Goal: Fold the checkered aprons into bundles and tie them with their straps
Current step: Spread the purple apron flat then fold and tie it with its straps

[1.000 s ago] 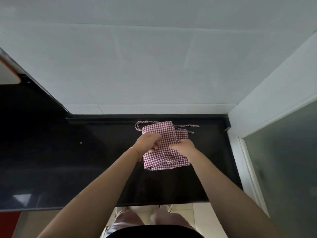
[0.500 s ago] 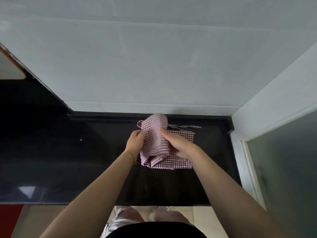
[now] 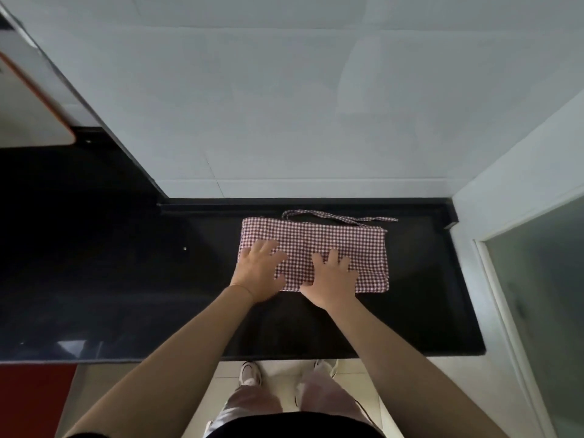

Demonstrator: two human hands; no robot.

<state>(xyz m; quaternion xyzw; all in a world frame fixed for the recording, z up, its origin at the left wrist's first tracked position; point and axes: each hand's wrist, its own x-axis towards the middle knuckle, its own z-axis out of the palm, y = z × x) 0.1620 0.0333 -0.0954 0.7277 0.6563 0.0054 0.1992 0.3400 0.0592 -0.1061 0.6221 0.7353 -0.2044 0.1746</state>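
Checkered apron point(image 3: 331, 245) folded into flat rectangle on black counter point(image 3: 126, 279), near back wall. Strap point(image 3: 339, 216) lying loose along far edge. Left hand point(image 3: 259, 273) and right hand point(image 3: 331, 278) pressing flat on near-left part, fingers spread, grasping nothing.

Soft, dim daylight; the shiny black stone bench point(image 3: 94, 279) looks very dark, with small glare. Edges bend; fingers blur.

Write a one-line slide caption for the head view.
Both hands, left and right, press flat on a folded checkered apron on the black counter, its strap trailing behind.
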